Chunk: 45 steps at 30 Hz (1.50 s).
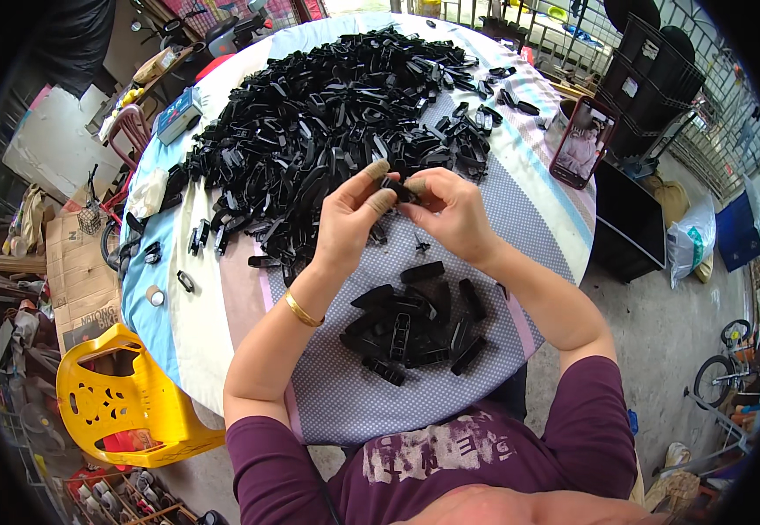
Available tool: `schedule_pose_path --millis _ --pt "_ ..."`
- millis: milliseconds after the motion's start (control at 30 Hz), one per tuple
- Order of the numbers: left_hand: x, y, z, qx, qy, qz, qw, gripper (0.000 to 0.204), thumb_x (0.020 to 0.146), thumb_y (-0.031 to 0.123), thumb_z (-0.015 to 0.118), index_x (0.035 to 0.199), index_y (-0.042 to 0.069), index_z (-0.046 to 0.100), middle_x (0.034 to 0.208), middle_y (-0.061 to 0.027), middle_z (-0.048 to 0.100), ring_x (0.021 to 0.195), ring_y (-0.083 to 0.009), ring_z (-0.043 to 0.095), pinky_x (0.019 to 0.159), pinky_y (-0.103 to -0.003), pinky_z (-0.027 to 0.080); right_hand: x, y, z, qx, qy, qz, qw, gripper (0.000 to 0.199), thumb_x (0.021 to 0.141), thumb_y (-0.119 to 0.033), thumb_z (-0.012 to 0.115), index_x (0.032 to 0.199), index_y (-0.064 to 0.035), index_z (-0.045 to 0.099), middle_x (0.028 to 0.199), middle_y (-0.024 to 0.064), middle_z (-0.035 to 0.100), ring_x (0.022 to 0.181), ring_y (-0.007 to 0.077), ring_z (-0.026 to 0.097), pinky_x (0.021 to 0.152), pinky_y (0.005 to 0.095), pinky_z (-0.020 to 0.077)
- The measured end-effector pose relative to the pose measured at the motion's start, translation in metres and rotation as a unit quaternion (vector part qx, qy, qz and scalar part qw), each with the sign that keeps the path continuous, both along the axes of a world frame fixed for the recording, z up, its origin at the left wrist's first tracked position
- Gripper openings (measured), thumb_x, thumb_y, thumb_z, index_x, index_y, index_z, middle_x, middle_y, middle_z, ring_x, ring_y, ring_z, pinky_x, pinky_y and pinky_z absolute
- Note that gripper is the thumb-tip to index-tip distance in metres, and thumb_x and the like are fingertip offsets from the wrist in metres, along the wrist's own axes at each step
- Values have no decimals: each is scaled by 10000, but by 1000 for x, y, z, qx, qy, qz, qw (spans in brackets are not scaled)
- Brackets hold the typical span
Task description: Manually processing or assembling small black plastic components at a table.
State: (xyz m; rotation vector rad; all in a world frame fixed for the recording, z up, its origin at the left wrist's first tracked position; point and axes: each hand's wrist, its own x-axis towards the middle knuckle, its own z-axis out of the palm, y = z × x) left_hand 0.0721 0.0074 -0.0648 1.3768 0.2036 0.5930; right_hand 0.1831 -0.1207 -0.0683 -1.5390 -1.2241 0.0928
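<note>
1. Black plastic clip piece (397, 188) at frame centre, pinched between left hand (351, 219) and right hand (452, 214), both with fingers closed on it.
2. Small pile of black plastic parts (415, 328) lower centre: looks like the done share.
3. Big heap of loose black plastic parts (327, 122) on the worktop (520, 219), upper frame: most likely left.

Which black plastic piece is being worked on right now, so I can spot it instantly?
Start at the round table with its big heap of black parts. Just below the heap, both hands meet; the piece is pinched between them, alone lifted off the cloth.
</note>
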Motion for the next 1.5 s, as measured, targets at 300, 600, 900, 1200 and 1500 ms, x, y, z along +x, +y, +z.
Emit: schedule_pose_path --millis 300,600,900,1200,1500 --pt "-6 3 13 -25 -29 -56 998 319 819 -38 590 1137 -37 572 1035 -114 634 924 -131 595 829 -241 485 -1 -3 6 -97 122 70 985 147 807 -90 664 868 36 620 796 27 621 689 62 564 598 203 466" --pt "-13 -8 26 29 -28 -48 998 351 794 -62 599 1143 -34 567 964 -111 659 875 -123 609 786 -233 496 9 -8 11 -130 93 149 976 187 784 -77 681 942 7 625 835 32 637 752 65 570 614 220 494" --pt "-11 -33 23 384 186 -249 870 351 695 90 720 1027 33 622 851 -100 660 720 -188 606 700 -312 473 57 -13 -12 -193 -282 -19 940 251 691 -143 689 931 -81 650 910 62 605 909 248 554 774 339 477" --pt "35 0 -4 771 66 4 633 298 687 -6 556 978 34 609 1046 -75 577 947 -262 513 844 -361 411 58 -10 -8 -194 -247 -53 948 194 674 -144 706 827 -54 627 799 75 608 809 252 583 735 353 487" --pt "12 -1 -3 231 84 56 968 261 811 21 629 1048 -5 523 834 -46 616 716 -71 570 586 -222 468 28 -6 8 -7 216 102 971 192 824 -22 619 1004 41 599 893 61 637 813 100 606 723 215 499"
